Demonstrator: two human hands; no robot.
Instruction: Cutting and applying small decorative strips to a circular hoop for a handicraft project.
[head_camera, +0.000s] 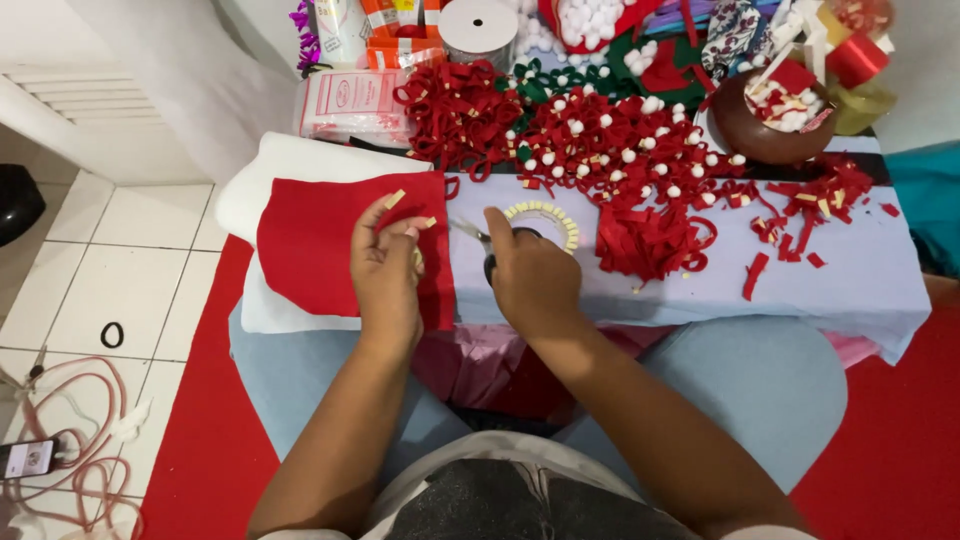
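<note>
over the red felt (310, 255), left hand (388, 275) pinching tape bits (396, 199), right hand (532, 275) grip around scissors (478, 240)

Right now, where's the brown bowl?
In the head view, the brown bowl sits at the far right of the work surface, just right of the pile of red loops with white pompoms and below a red ribbon roll.

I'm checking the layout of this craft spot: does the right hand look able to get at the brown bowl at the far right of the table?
Probably yes. The right hand holds scissors, but only low red felt pieces lie between it and the brown bowl.
</note>
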